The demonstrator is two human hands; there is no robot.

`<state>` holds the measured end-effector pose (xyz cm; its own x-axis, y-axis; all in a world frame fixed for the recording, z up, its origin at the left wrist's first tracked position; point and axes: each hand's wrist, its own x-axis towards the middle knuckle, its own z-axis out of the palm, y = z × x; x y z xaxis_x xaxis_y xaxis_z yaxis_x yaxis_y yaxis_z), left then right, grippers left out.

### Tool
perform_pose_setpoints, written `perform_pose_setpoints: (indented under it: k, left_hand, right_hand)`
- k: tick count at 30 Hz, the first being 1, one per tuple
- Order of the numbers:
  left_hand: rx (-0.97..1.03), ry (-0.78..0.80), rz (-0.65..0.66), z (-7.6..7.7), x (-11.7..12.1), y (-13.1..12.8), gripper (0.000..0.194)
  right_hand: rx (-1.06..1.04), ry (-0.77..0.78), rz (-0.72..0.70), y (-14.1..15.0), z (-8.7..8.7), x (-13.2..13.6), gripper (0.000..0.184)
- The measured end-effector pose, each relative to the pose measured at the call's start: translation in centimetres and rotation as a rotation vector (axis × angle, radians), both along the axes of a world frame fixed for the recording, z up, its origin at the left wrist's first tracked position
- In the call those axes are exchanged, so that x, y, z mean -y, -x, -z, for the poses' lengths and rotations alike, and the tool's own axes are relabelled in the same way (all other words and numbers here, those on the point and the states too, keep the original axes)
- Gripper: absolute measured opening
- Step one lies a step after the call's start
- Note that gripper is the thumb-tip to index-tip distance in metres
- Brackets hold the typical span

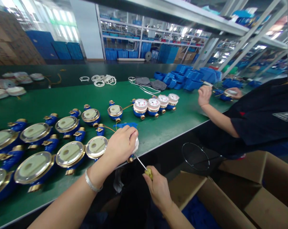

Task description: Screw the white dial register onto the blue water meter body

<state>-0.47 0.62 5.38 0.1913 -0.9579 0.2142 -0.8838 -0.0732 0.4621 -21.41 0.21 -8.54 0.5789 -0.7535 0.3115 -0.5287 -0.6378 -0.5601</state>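
Observation:
My left hand point(123, 143) is closed over the top of a water meter at the front edge of the green bench, covering most of it. A bit of the meter's white rim point(136, 144) shows beside the fingers. In my right hand point(158, 187) is a screwdriver point(141, 162) with a yellowish handle; its shaft slants up to the meter's side, and the tip is hard to make out. Left of my left hand stand blue and brass meter bodies point(70, 154) with pale round tops. Farther right is a row of meters with white dials point(153, 103).
A co-worker's hand point(205, 94) and another meter point(223, 94) are at the right. Blue plastic parts point(182, 77) are piled behind. White rings point(99, 83) and grey cloths point(150, 83) lie on the green bench point(62, 92). Below stands an open cardboard box point(213, 197).

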Motion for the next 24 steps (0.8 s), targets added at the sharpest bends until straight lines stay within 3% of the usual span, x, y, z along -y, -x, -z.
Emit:
perform_pose_setpoints:
  k: [7,12,24]
  left_hand:
    - [-0.010,0.008,0.004,0.1,0.0,-0.1,0.029]
    - [-0.007,0.012,-0.005,0.2,0.0,0.0,0.028]
    - [0.024,0.002,0.023,0.1,0.1,0.3,0.036]
  right_hand:
    - [0.145,-0.048,-0.050,-3.1,2.9,1.1,0.032]
    - [0.186,-0.124,-0.095,-4.0,4.0,1.2,0.035]
    - [0.170,-0.325,-0.069,-1.1,1.2,-1.9,0.031]
